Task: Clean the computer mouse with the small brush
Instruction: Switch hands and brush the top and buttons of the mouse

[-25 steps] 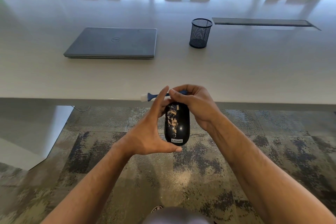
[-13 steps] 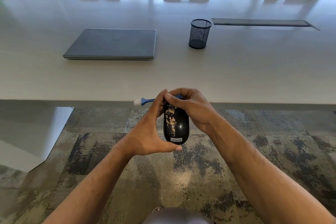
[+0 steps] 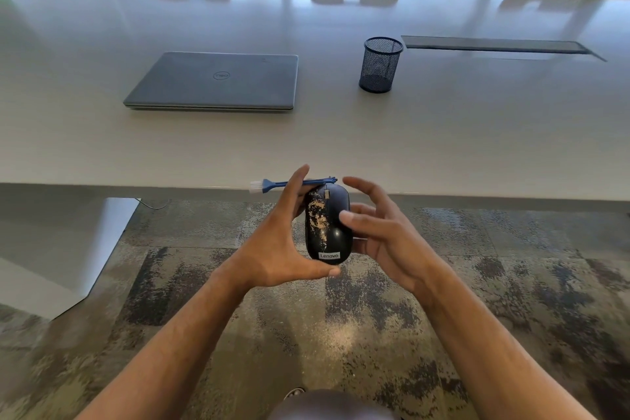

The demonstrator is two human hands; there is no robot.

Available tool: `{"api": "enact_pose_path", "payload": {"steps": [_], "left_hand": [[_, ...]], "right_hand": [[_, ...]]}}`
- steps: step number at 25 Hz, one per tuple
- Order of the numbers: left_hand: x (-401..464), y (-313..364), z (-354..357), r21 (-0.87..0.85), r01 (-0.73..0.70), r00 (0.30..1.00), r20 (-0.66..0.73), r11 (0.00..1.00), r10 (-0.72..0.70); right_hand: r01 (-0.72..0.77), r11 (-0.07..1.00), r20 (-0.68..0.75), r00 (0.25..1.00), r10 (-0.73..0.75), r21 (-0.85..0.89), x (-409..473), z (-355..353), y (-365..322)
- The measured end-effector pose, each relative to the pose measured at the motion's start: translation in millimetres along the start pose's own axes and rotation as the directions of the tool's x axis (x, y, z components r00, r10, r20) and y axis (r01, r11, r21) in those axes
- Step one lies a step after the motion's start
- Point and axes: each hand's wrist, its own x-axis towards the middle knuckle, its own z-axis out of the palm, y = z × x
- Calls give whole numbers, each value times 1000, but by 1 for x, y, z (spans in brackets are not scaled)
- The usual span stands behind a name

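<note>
The black Lenovo mouse (image 3: 328,227) is held in the air in front of the near edge of the white table (image 3: 443,133), above the patterned carpet, with tan dirt speckled down its left half beside the scroll wheel. The left hand (image 3: 283,249) grips it, thumb under the rear end and fingers curled behind it, and the small blue brush (image 3: 289,183) appears trapped by those same fingers, its white bristles pointing left, away from the mouse. The right hand (image 3: 381,232) is beside the mouse with fingers spread and relaxed, holding nothing. To do this step well, the right hand should probably take the brush by its handle near the mouse's front, turn the bristles onto the dirty patch, and sweep in short strokes off the edge while the left hand holds the mouse firm.
</note>
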Motion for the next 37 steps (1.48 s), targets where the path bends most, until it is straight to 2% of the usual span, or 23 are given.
{"api": "enact_pose_path", "payload": {"steps": [10,23,28,32,37], "left_hand": [[3,-1,-1,26,17,999,33,1000,-18],[-1,-8,-4,3,5,998,56,1000,-5],[-1,-10,-4,-66,9,998,59,998,-5],[1,-11,-8,-179,-39,993,-117,983,18],[7,-6,-12,-226,-80,912,-409,971,-20]], "right_hand": [[24,996,-1,1000,-24,-90,-6,2,10],[19,1000,9,1000,-19,-21,0,3,13],[25,1000,-7,1000,-25,-2,1,-3,15],[22,1000,-28,999,-22,1,1,-9,17],[32,999,-41,999,-32,4,3,-15,16]]}}
